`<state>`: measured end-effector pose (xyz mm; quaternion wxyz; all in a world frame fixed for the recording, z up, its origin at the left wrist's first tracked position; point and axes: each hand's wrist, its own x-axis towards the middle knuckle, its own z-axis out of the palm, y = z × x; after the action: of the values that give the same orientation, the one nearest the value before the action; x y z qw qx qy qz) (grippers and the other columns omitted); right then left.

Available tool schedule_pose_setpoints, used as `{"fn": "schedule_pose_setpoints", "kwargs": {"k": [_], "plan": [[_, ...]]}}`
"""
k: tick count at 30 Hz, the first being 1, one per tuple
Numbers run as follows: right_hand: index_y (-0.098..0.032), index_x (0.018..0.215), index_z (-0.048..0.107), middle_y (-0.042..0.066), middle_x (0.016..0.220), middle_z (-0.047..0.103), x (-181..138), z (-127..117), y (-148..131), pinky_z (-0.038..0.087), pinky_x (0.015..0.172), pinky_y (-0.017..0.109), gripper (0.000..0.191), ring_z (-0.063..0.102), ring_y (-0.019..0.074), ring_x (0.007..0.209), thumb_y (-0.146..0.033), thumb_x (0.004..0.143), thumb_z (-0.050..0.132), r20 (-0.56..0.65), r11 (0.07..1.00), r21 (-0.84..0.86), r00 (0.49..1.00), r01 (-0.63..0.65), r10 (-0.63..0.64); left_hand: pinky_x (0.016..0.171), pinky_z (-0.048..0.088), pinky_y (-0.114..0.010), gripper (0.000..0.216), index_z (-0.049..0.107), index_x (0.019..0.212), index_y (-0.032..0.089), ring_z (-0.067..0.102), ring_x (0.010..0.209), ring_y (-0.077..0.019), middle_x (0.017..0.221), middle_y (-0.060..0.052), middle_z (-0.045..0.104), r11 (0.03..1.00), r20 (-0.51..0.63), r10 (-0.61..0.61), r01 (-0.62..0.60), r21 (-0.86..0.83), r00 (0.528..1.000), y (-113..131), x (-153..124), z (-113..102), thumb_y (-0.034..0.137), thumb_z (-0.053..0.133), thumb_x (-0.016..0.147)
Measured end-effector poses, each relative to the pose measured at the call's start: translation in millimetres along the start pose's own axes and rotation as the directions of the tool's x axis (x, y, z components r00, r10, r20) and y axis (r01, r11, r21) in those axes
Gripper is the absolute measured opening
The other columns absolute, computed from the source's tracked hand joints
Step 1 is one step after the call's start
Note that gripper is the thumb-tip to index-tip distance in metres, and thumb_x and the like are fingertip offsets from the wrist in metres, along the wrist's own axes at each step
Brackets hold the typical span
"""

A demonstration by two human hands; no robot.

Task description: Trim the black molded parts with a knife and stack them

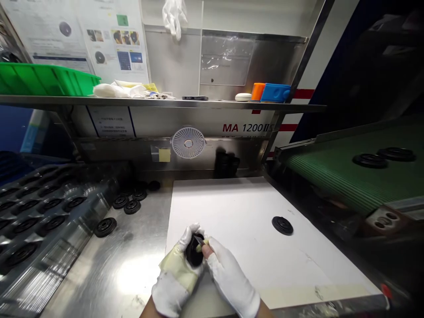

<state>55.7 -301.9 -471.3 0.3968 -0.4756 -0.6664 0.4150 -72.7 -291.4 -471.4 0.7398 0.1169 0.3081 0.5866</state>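
My left hand [177, 274], in a white glove with a pale yellow band around it, is closed around a round black ribbed part [193, 253] and holds it tilted. My right hand [228, 274], also in a white glove with a bare thumb tip, pinches a small blade [199, 240] whose grip looks wrapped in yellow. The blade lies against the face of the black part. Both hands are over the near left side of a white sheet [232, 212]. Another black ribbed disc [282, 225] rests on the sheet, to the right.
Clear trays [43, 229] of black discs are stacked at left, with several loose discs [131, 206] beside them on the metal table. A green conveyor [334, 172] carrying two discs runs at right. Behind are a small fan [188, 143] and a shelf [218, 104] with a green bin [46, 80].
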Motion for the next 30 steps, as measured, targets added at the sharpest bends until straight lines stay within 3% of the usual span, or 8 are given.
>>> {"fn": "schedule_pose_setpoints", "kwargs": {"k": [3, 7, 10, 14, 18, 23, 25, 30], "plan": [[-0.02, 0.075, 0.048, -0.001, 0.074, 0.055, 2, 0, -5, 0.04, 0.064, 0.026, 0.035, 0.05, 0.0136, 0.069, -0.047, 0.092, 0.034, 0.015, 1.0, 0.023, 1.0, 0.014, -0.014, 0.078, 0.055, -0.03, 0.031, 0.067, 0.099, 0.022, 0.062, 0.098, -0.0204, 0.105, -0.008, 0.067, 1.0, -0.008, -0.028, 0.028, 0.008, 1.0, -2, -3, -3, 0.014, 0.069, 0.07], [-0.02, 0.076, 0.052, 0.0, 0.075, 0.06, 0, -6, -8, 0.04, 0.063, 0.026, 0.031, 0.053, 0.014, 0.07, -0.043, 0.092, 0.037, -0.024, 0.998, -0.061, 0.999, 0.021, -0.022, 0.067, 0.056, -0.037, 0.027, 0.063, 0.098, 0.019, 0.065, 0.079, -0.0199, 0.083, -0.005, 0.066, 0.984, -0.049, -0.159, 0.155, -0.089, 0.986, 0, 11, -6, 0.032, 0.066, 0.075], [-0.021, 0.078, 0.054, 0.001, 0.077, 0.062, -6, -8, -4, 0.04, 0.063, 0.026, 0.03, 0.055, 0.015, 0.07, -0.039, 0.092, 0.035, -0.049, 0.984, -0.179, 0.999, 0.015, -0.024, 0.064, 0.054, -0.033, 0.021, 0.062, 0.092, 0.016, 0.064, 0.074, -0.0182, 0.077, -0.004, 0.064, 0.976, -0.047, -0.178, 0.171, -0.135, 0.983, 5, 18, -7, 0.024, 0.065, 0.073], [-0.023, 0.085, 0.056, 0.001, 0.077, 0.065, -14, -7, 0, 0.036, 0.06, 0.027, 0.029, 0.058, 0.0164, 0.068, -0.035, 0.094, 0.031, -0.081, 0.891, -0.452, 0.997, -0.045, 0.009, 0.072, 0.054, -0.033, 0.014, 0.063, 0.081, 0.014, 0.063, 0.076, -0.0187, 0.075, -0.005, 0.062, 0.987, 0.032, -0.057, 0.061, -0.147, 0.998, 8, 14, -3, 0.021, 0.063, 0.069], [-0.026, 0.093, 0.058, -0.001, 0.082, 0.068, -14, -2, -2, 0.034, 0.061, 0.027, 0.026, 0.062, 0.0175, 0.074, -0.033, 0.094, 0.033, -0.08, 0.795, -0.606, 0.997, -0.029, -0.024, 0.077, 0.054, -0.034, 0.013, 0.066, 0.079, 0.015, 0.062, 0.073, -0.0179, 0.075, -0.005, 0.064, 0.99, 0.084, 0.138, -0.138, -0.012, 0.987, 5, 2, 3, 0.016, 0.067, 0.066], [-0.026, 0.091, 0.059, 0.0, 0.081, 0.069, -9, 6, 0, 0.03, 0.057, 0.029, 0.028, 0.063, 0.0175, 0.069, -0.036, 0.095, 0.033, -0.116, 0.703, -0.71, 0.991, -0.03, -0.074, 0.09, 0.048, -0.026, 0.049, 0.069, 0.088, 0.02, 0.063, 0.088, -0.0166, 0.091, -0.002, 0.068, 0.899, 0.08, 0.376, -0.385, 0.21, 0.923, 1, -6, 2, -0.011, 0.069, 0.05], [-0.025, 0.089, 0.059, 0.0, 0.08, 0.069, -10, 10, 2, 0.029, 0.056, 0.029, 0.028, 0.063, 0.0177, 0.068, -0.035, 0.094, 0.033, -0.12, 0.688, -0.725, 0.991, -0.043, -0.065, 0.092, 0.047, -0.026, 0.041, 0.069, 0.086, 0.02, 0.063, 0.088, -0.0156, 0.09, -0.001, 0.068, 0.904, 0.03, 0.39, -0.389, 0.176, 0.92, -1, -3, 1, -0.007, 0.067, 0.055], [-0.025, 0.084, 0.056, 0.0, 0.077, 0.068, -17, 20, 4, 0.028, 0.056, 0.029, 0.025, 0.062, 0.0178, 0.067, -0.031, 0.094, 0.033, -0.118, 0.689, -0.72, 0.993, -0.08, -0.009, 0.091, 0.05, -0.037, 0.004, 0.064, 0.075, 0.016, 0.062, 0.074, -0.0148, 0.075, -0.002, 0.062, 0.972, 0.029, 0.233, -0.232, -0.046, 0.972, -8, 6, 4, 0.015, 0.065, 0.071]]}}
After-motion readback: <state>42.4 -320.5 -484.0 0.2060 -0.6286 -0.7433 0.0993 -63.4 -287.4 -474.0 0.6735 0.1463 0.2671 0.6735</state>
